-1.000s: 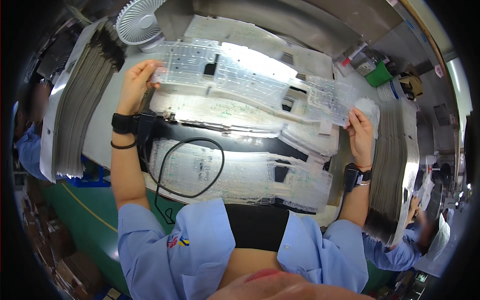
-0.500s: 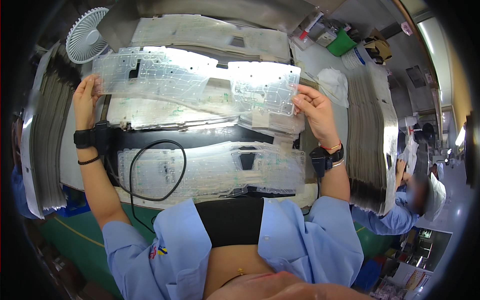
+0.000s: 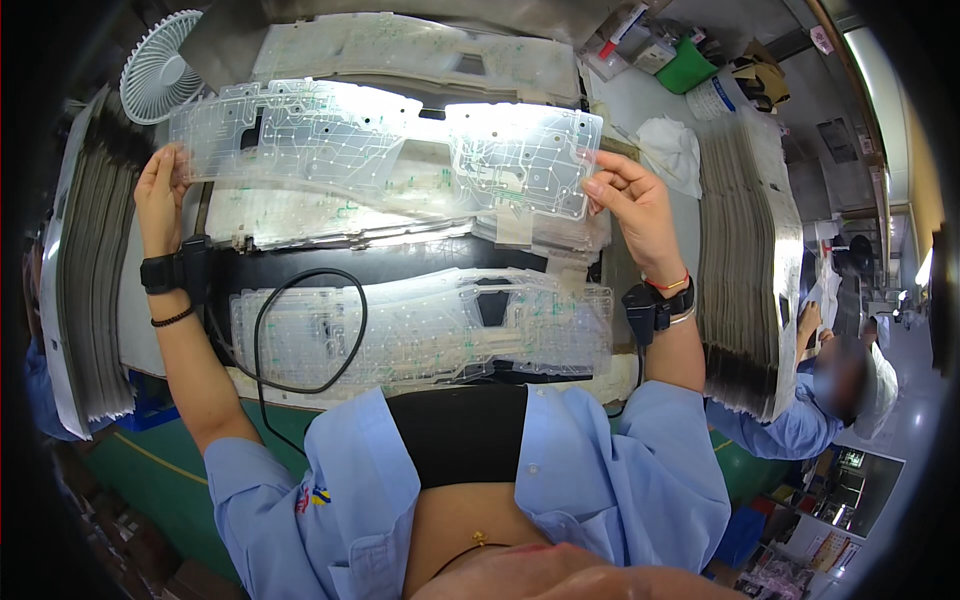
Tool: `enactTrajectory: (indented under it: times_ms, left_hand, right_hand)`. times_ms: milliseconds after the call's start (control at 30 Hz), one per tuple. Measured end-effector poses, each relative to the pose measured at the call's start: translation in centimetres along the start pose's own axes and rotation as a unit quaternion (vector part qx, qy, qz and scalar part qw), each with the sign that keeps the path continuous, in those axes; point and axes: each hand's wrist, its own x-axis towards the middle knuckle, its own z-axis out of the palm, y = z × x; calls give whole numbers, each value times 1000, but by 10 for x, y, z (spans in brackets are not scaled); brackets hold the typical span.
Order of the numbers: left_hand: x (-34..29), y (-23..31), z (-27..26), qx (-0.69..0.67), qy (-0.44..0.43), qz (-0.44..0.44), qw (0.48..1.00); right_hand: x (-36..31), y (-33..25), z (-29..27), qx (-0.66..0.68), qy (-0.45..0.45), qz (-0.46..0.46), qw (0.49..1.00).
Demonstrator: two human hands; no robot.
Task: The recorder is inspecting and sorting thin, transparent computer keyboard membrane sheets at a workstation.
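Between my hands I hold up a clear printed circuit film (image 3: 345, 130), long and jagged in outline, with pale traces, dots and cut-outs. My left hand (image 3: 160, 198) pinches its left end. At its right end my right hand (image 3: 635, 208) grips the edge between thumb and fingers. Beneath the held film lies a stack of similar films (image 3: 300, 222), partly covered by it. Nearer to me is another pile of clear circuit films (image 3: 420, 330). A further stack (image 3: 365, 52) sits at the far side. Light glares off the held film.
A black cable (image 3: 258, 340) loops over the near pile. Tall stacks of sheets stand at left (image 3: 95, 260) and right (image 3: 745, 265). A white fan (image 3: 160, 68) is at the far left. A green container (image 3: 686, 66) and white crumpled plastic (image 3: 668, 155) lie far right. A co-worker (image 3: 770, 415) is at right.
Both hands still hold the film. The film and my left hand appear slightly further left and higher in view; the surroundings have shifted slightly too. My right hand's fingers have spread a little.
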Motion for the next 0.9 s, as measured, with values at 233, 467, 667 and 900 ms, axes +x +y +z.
enactTrajectory:
  times_ms: [233, 467, 667, 900]
  left_hand:
    - [0, 0, -2, 5, 6, -6, 1000]
    - [2, -1, 0, -11, -1, -1, 1000]
    - [3, -1, 1, -5, -4, -9, 1000]
    - [-9, 10, 2, 1, -5, 6, 1000]
  right_hand:
    - [0, 1, -1, 9, 2, -3, 1000]
    - [3, 6, -8, 29, 14, -7, 999]
    - [4, 5, -8, 17, 7, -21, 1000]
    - [6, 5, -7, -12, -5, -16, 1000]
